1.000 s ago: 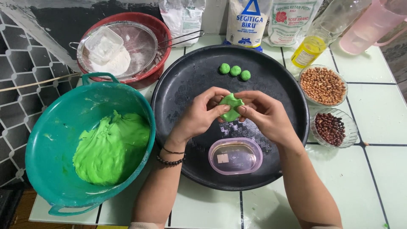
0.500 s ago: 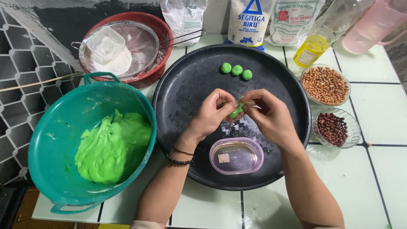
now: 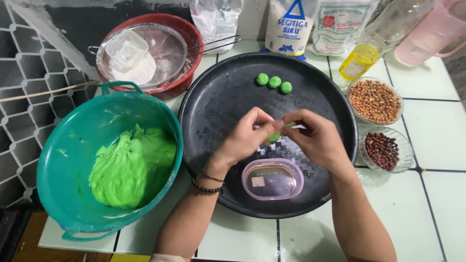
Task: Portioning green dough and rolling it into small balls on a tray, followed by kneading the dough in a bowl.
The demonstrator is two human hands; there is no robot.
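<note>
Head view: green dough piece [image 3: 274, 136], earlier open, now pinched between left hand [image 3: 247, 136] and right hand [image 3: 315, 138].

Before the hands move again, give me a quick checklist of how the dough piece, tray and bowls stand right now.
1. Small green dough piece pinched between left hand and right hand: ok.
2. Piece fully closed: cannot tell, fingers cover it.
3. Three green dough balls apart on round black tray: ok.
4. Oval pink-rimmed dish upright on the tray: ok.
5. Glass bowl of peanuts within view at right: ok.
6. Green dough mass inside teal plastic bowl: ok.
</note>
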